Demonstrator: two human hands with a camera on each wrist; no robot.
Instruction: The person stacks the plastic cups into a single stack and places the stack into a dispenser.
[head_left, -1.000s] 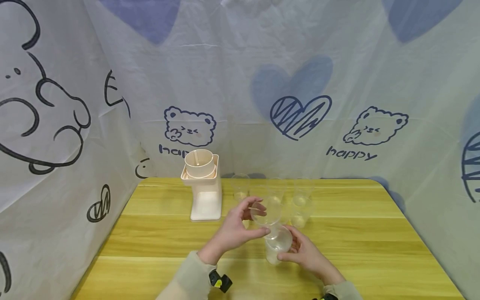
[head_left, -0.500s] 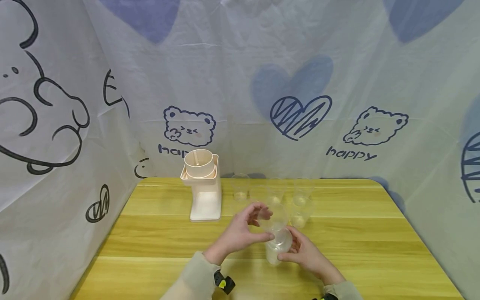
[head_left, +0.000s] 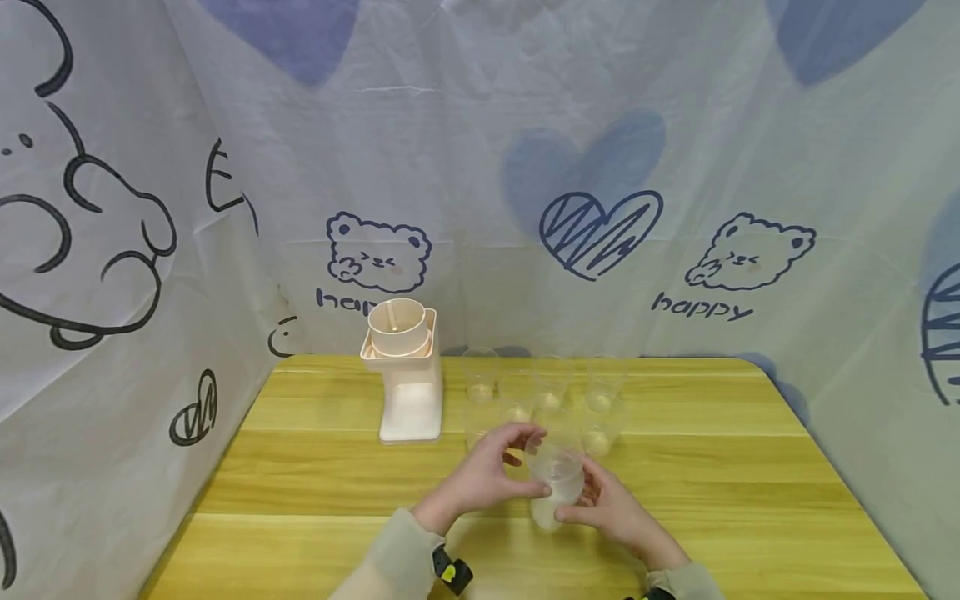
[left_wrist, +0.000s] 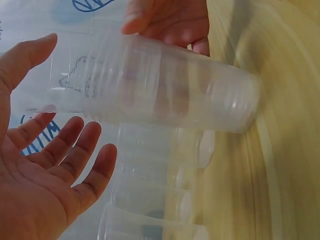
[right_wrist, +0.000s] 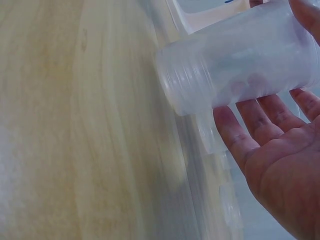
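Note:
A stack of clear plastic cups stands upright on the table, its walls milky where several cups nest. My right hand grips its side, thumb in front and fingers curled behind; the right wrist view shows those fingers against the plastic. At the top, my left hand holds a clear cup between thumb and fingers, with its lower part inside the stack. In the left wrist view the nested cups lie across the picture, and one left fingertip touches near the upper rim.
Behind the hands, several more clear cups stand apart on the wooden table. A cream-coloured stand with a round cup-like top is at the back left. A printed cloth hangs behind the table.
My left hand has come down and slightly right, bringing its cup from above the stack into the top of it. The right hand has stayed in place around the stack.

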